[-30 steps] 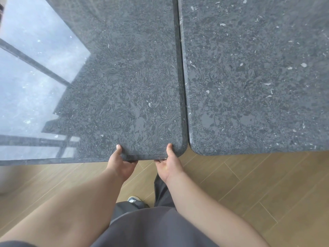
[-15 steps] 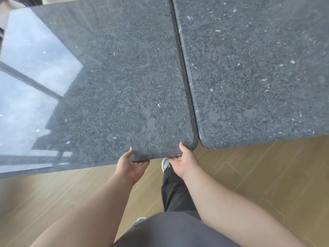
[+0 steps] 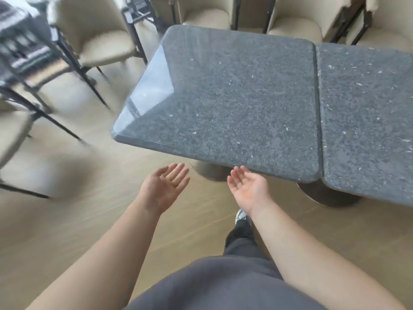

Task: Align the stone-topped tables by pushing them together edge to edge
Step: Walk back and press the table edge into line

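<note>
Two dark grey stone-topped tables stand side by side with only a thin seam between their long edges. The left table (image 3: 223, 97) fills the middle of the view; the right table (image 3: 366, 121) runs off the right edge. My left hand (image 3: 165, 186) hangs palm up, fingers apart, below the left table's near edge and clear of it. My right hand (image 3: 248, 186) is also palm up and empty, with its fingertips just under that same near edge.
Beige upholstered chairs with thin black legs (image 3: 98, 32) stand to the left and along the far side (image 3: 295, 21). Round metal pedestal bases (image 3: 328, 195) sit under the tables. The floor (image 3: 67, 220) is light wood. My dark trousers and one shoe (image 3: 241, 214) show below.
Both hands have let go of the left table's near edge and drawn back, palms up. The view has pulled back and swung left, so chairs and floor now show.
</note>
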Demonstrator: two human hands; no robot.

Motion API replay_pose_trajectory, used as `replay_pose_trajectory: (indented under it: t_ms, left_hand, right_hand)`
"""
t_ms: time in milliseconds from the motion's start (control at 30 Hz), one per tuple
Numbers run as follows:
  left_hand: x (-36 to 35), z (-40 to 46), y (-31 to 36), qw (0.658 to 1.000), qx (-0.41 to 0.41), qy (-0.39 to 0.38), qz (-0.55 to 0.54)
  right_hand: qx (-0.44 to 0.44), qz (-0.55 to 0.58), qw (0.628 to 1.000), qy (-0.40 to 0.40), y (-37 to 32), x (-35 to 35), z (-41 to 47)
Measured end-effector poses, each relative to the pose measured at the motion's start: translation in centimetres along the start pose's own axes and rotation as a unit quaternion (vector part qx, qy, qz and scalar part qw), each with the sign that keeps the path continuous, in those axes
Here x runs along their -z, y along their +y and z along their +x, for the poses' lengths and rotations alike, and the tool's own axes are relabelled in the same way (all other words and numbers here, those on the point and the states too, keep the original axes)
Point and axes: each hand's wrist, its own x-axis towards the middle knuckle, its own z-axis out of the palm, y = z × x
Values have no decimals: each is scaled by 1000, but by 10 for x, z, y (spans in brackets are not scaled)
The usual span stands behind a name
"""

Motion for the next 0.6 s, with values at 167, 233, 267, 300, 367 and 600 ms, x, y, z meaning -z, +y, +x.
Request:
replay_pose_trajectory:
  t_ms: [167, 233, 267, 300, 367, 600]
  left_hand:
    - [45, -63, 63, 998, -67, 5, -22]
    - [56, -79, 82, 996, -85, 9, -21]
    - [60, -85, 92, 995, -96, 11, -23]
    - [63, -91, 103, 994, -106, 12, -27]
    - [66, -99, 126, 992, -127, 5, -27]
    - [64, -89, 231, 969, -231, 16, 86]
  right_hand:
    - [-22, -58, 996, -61, 48, -65, -38]
    - [-31, -99, 991, -88, 63, -89, -50]
    - [-34, -119, 987, -99, 69, -101, -55]
    - [-37, -132, 984, -112, 74, -112, -60]
    - [-37, -146, 979, -137, 81, -137, -67]
    - [6, -177, 965, -196, 108, -234, -47]
